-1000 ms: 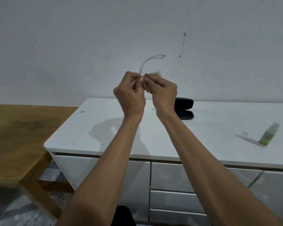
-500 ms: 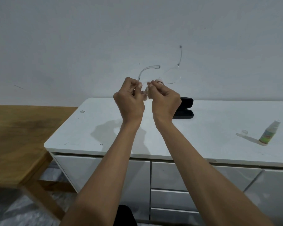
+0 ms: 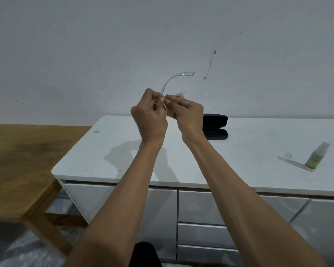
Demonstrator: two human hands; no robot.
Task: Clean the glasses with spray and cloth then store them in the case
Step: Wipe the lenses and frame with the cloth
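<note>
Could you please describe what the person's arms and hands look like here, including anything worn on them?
Both forearms are bare up to the bottom edge of the frame, with no sleeves showing. The left hand and right hand wear no gloves, and no watch, bracelet or ring is visible on the wrists or fingers. No markings can be seen.

A single head-worn wide-angle view looks forward and slightly down — both forearms reach away from the lens, a white cabinet point(image 3: 249, 151) near ahead, a plain wall point(image 3: 85, 45) just behind it.
</note>
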